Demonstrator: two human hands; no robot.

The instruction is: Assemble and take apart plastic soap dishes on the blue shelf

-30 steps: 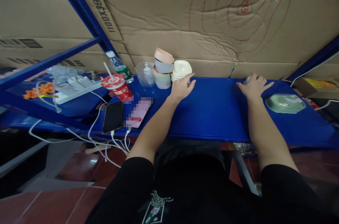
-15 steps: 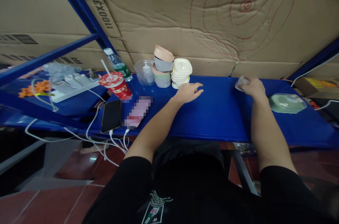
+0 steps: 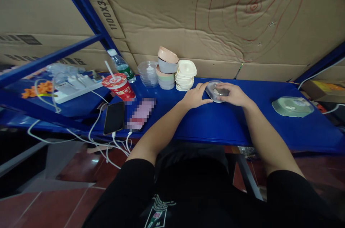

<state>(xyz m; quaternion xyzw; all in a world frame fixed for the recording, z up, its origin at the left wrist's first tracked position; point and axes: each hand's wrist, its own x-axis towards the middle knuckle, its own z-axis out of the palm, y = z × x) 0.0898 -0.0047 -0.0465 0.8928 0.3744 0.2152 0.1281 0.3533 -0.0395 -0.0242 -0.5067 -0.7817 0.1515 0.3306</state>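
Note:
Resting on the blue tabletop, a small clear plastic bowl with a pale rim looks greyish inside. My right hand grips it from the right, thumb and fingers curled over its side. Curved around the bowl's left edge is my left hand, thumb and fingers apart, its tips at or touching the rim; it does not appear to grip. Just behind my left hand stands a stack of cream-coloured square dishes. Farther right lies a pale green container with a shiny clear top.
Left of the dishes are stacked pastel bowls and clear bowls. A red cup with a straw, a water bottle, and two phones, one dark, stand or lie further left, with white cables. Cardboard walls the back.
My right hand has brought the clear bowl leftward across the table to my left hand. My left hand has moved slightly right and its fingers now curve beside the bowl.

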